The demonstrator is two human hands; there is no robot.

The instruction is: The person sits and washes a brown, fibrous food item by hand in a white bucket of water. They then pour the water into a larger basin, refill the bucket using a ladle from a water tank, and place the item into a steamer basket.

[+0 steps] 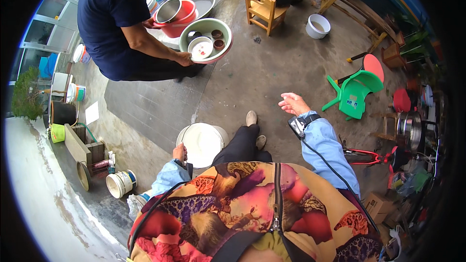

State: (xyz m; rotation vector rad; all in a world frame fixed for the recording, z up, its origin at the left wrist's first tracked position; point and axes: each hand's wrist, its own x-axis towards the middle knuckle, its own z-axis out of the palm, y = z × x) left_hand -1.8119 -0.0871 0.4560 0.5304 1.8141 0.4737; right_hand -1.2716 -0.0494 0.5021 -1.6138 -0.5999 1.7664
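My left hand point(180, 153) is closed around the wire handle of a white plastic bucket point(201, 145), which hangs or stands beside my left leg; its top looks white and covered. My right hand point(294, 104) is held out over the floor with its fingers loosely spread and nothing in it. A device is strapped to my right wrist, with a cable running up the sleeve. Ahead on the left, a person in a dark shirt holds a green basin point(226, 31) with bowls and cups in it, and a red basin point(173, 30) with a metal bowl.
A green plastic chair point(353, 92) stands to the right, near a red round seat point(373, 66). Farther ahead are a wooden child's chair point(263, 7), a seated person and a white bucket point(318, 26). Paint buckets point(121, 183) and concrete blocks point(78, 145) lie left.
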